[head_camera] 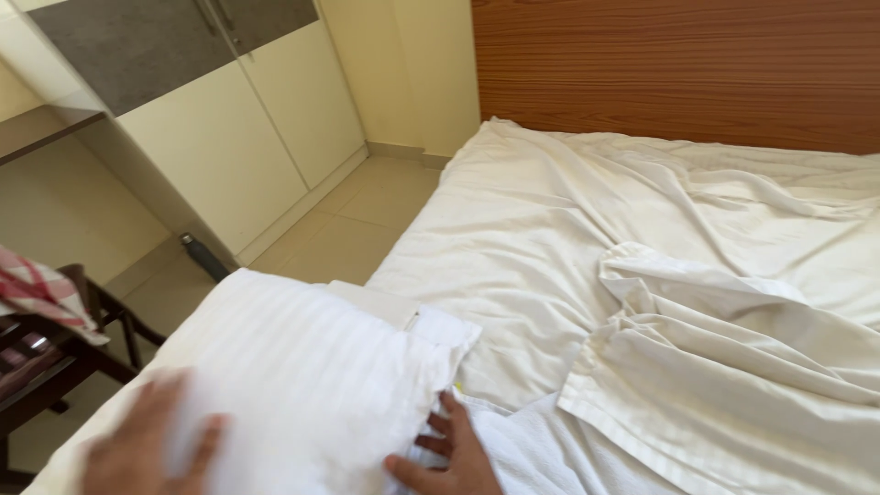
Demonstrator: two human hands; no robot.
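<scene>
A white striped pillow (293, 376) lies at the near left corner of the bed. My left hand (137, 449) rests flat on its near end, fingers spread, blurred by motion. My right hand (449, 454) is at the pillow's open end, fingers on the edge of the pillowcase where it meets the sheet. I cannot tell how firmly either hand grips the fabric. A crumpled cream sheet (733, 367) lies bunched to the right of the pillow on the bed's white fitted sheet (513, 229).
A wooden headboard (678, 64) runs along the far side. A cream and grey wardrobe (229, 119) stands at the left, with tiled floor (357, 220) between it and the bed. A dark wooden chair (55, 357) with a red checked cloth (37, 289) stands at the near left.
</scene>
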